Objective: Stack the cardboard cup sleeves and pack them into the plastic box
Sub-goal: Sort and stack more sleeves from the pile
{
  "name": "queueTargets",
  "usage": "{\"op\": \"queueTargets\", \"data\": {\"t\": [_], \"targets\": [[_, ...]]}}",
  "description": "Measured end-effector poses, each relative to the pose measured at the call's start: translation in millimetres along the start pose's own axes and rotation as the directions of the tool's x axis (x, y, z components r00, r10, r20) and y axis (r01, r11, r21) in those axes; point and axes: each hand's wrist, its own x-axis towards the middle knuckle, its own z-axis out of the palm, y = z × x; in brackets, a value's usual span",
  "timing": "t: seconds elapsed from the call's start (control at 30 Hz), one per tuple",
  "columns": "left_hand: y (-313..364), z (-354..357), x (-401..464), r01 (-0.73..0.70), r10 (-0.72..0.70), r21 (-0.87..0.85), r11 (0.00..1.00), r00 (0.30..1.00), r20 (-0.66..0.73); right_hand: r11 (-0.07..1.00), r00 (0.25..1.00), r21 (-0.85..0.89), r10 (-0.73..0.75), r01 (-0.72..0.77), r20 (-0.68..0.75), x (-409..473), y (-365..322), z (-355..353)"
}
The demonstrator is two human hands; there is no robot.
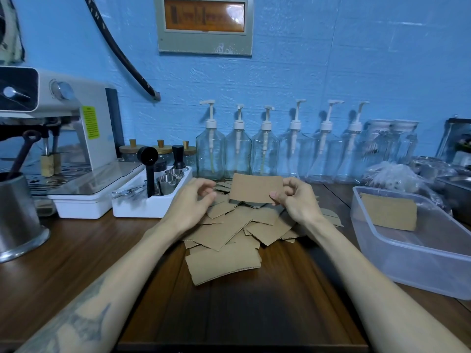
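Note:
A loose heap of flat brown cardboard cup sleeves (229,233) lies on the wooden table in front of me. My right hand (293,200) pinches one sleeve (256,187) by its right edge and holds it up above the heap. My left hand (193,200) hovers just left of that sleeve with fingers loosely curled, touching nothing that I can see. The clear plastic box (413,253) stands to the right, and a sleeve (388,211) leans against its far wall inside.
A white tray of metal cups and tools (150,197) sits left of the heap, beside an espresso machine (56,128). A steel jug (17,215) stands at far left. Several glass pump bottles (237,151) line the blue wall. Plastic bags (397,177) lie behind the box.

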Motion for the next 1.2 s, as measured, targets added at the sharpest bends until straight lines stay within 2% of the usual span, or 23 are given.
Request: {"op": "queueTargets", "data": {"t": [0.1, 0.17, 0.33, 0.53, 0.73, 0.93, 1.03, 1.13, 1.2], "targets": [[-7.5, -1.7, -4.3, -0.025, -0.016, 0.308, 0.951, 0.991, 0.131, 0.998, 1.0, -0.057, 0.012, -0.014, -0.024, 0.7, 3.0, -3.4], [-8.3, -0.8, -5.7, -0.013, -0.059, 0.373, 0.928, 0.981, 0.182, 0.997, 1.0, -0.075, 0.012, -0.014, -0.02, 1.3, 4.3, -3.9], [-11.6, 0.8, -4.0, 0.101, -0.195, 0.389, 0.916, 0.958, 0.211, 0.998, 1.0, -0.07, 0.003, -0.004, -0.017, 1.1, 3.0, -1.5], [-13.6, -1.1, -2.6, 0.125, -0.196, 0.318, 0.94, 0.959, 0.202, 0.999, 1.0, -0.049, 0.021, -0.021, 0.013, 2.1, 4.0, 1.2], [-17.2, -0.5, 0.3, 0.21, -0.272, 0.257, 0.943, 0.934, 0.234, 0.998, 0.999, -0.067, 0.025, -0.023, 0.036, 3.7, 7.5, 0.5], [-10.6, -0.3, 0.9, 0.216, -0.23, 0.113, 0.97, 0.964, 0.132, 0.999, 0.999, -0.015, 0.033, -0.033, 0.025, 3.4, 6.0, 0.2], [-4.1, -1.1, 1.7, 0.27, -0.266, -0.088, 0.959, 0.963, 0.05, 0.999, 0.999, 0.03, 0.034, -0.033, -0.007, 3.4, 4.1, -1.3], [1.1, -2.5, 2.6, 0.334, -0.347, -0.351, 0.875, 0.938, 0.027, 0.996, 0.999, 0.086, 0.037, -0.035, -0.026, 4.7, 3.7, -2.8], [1.7, -3.8, 4.5, 0.378, -0.395, -0.531, 0.758, 0.915, 0.087, 0.994, 0.999, 0.101, 0.04, -0.036, -0.032, 5.3, 3.8, -3.3]]}}
